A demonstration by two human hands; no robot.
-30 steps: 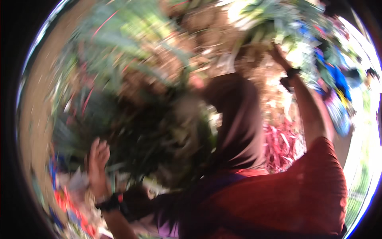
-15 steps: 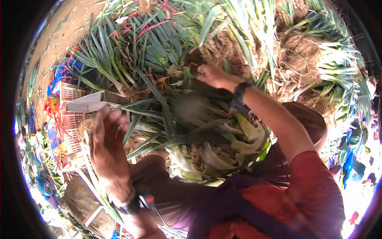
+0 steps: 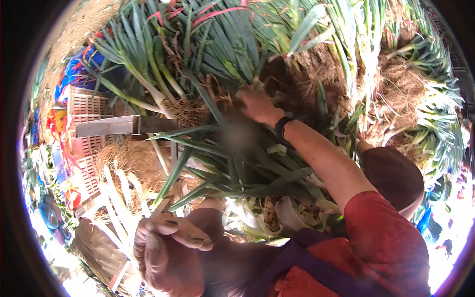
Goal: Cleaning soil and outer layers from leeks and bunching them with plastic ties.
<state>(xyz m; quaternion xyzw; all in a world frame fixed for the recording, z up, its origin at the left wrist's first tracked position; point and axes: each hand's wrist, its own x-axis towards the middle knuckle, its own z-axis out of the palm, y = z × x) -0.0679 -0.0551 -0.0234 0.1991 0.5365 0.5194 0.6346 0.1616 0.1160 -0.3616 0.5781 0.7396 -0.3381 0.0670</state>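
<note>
My right hand [image 3: 261,106], a dark band on its wrist, reaches into the far middle among leeks [image 3: 232,44] with green leaves and earthy roots. Its fingers look curled in there, but what they grip, if anything, is hidden. At the near left my left hand [image 3: 170,250] is lifted, its fingers loosely bent and apart, with nothing plainly in them. Long loose green leaves [image 3: 213,148] lie below my right forearm. Under them, by my lap, is a heap of pale, peeled-off leaves [image 3: 292,215].
A wooden bar [image 3: 109,127] stands at the left, by a pinkish plastic crate [image 3: 86,106]. Pale leek stalks with roots [image 3: 116,198] lie below the bar. More leeks with root clumps [image 3: 403,86] are piled at the far right. Brown cardboard [image 3: 96,247] lies near left.
My left hand has drawn back from beside the wooden bar toward me, its fingers bending. My right hand stays among the leeks. The whole view has shifted a little.
</note>
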